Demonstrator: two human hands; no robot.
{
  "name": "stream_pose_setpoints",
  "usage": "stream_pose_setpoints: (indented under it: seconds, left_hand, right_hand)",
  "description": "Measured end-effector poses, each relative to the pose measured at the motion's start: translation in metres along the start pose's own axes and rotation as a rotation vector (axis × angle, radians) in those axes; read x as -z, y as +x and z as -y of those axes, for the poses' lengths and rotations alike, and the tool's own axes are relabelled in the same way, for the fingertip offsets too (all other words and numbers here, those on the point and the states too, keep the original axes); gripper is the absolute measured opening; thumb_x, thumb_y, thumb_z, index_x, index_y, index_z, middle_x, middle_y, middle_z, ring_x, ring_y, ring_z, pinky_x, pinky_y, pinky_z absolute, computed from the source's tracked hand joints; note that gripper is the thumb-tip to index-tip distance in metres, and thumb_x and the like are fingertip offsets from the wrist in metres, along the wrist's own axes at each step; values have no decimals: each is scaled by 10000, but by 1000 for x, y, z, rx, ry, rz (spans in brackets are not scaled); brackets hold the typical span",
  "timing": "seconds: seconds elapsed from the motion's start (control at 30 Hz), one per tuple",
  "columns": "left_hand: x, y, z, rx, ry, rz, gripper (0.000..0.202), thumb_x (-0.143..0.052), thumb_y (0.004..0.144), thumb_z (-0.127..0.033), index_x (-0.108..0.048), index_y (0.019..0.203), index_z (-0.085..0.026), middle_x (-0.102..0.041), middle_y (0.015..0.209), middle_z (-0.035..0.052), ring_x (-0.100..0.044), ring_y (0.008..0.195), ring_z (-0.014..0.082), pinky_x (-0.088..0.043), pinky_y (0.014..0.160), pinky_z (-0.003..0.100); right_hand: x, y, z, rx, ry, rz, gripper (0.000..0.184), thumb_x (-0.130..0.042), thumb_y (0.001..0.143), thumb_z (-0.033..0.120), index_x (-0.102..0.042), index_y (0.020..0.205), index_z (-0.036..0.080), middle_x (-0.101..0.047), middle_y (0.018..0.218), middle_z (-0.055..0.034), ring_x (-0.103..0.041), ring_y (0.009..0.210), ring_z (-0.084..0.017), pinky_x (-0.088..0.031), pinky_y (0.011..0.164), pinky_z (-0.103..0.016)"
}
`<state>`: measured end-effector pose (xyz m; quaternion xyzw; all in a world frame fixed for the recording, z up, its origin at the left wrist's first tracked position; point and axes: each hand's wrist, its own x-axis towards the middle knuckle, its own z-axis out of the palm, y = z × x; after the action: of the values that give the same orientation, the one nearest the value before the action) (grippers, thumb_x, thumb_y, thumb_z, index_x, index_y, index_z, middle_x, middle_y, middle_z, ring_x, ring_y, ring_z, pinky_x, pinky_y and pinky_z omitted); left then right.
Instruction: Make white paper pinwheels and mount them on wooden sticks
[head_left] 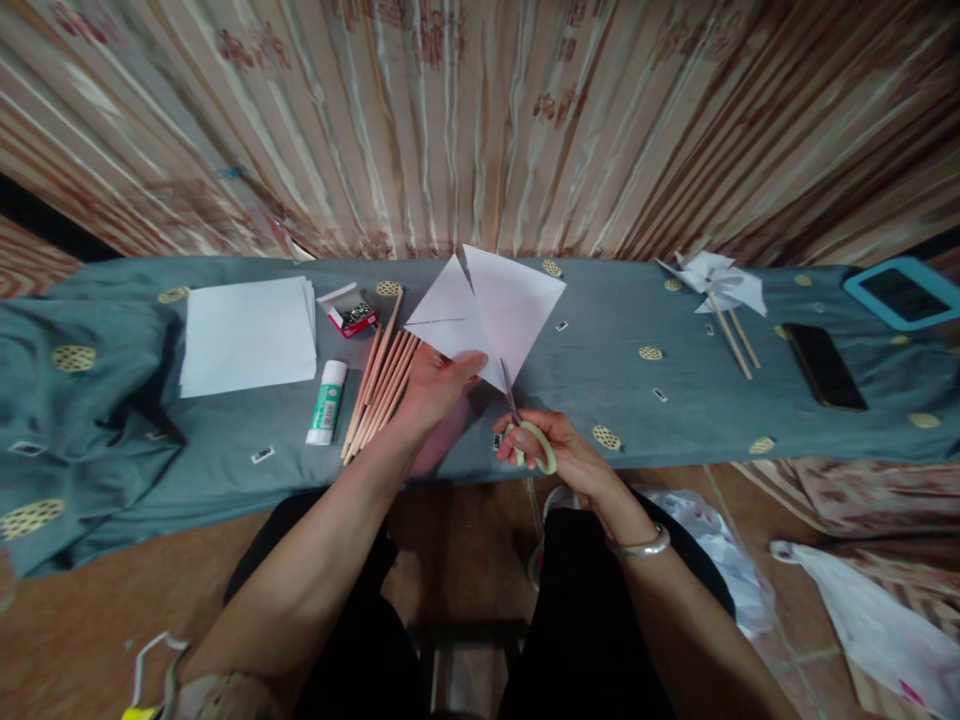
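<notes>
The white paper [517,305], slit at its top corner, is at the centre of the frame. The fingers of your left hand [435,387] grip its lower left edge; those of your right hand [551,435] curl around the handles of the scissors [550,459], blades at the paper's bottom corner. Wooden sticks [382,397] lie left of centre, beside a glue stick [326,405]; a pinwheel [716,278] rests at upper right.

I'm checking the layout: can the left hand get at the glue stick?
Probably yes, once the left hand lets go of the paper: the glue stick is close by, uncovered, with only wooden sticks between.
</notes>
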<state>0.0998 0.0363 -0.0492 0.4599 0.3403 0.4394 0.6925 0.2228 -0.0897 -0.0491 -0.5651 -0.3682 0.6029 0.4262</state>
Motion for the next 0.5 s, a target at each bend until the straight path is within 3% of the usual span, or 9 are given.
stream_pose_setpoints:
  seconds: [0.5]
  left_hand:
    - [4, 5, 9, -22, -34, 42, 289, -720, 571, -220, -595, 823, -154, -625, 735, -2, -570, 623, 129, -453, 580, 262]
  right_hand:
    - [-3, 1, 2, -14, -29, -10, 573, -728, 602, 691, -605, 790, 164, -616, 621, 16, -515, 529, -68, -407, 483, -185]
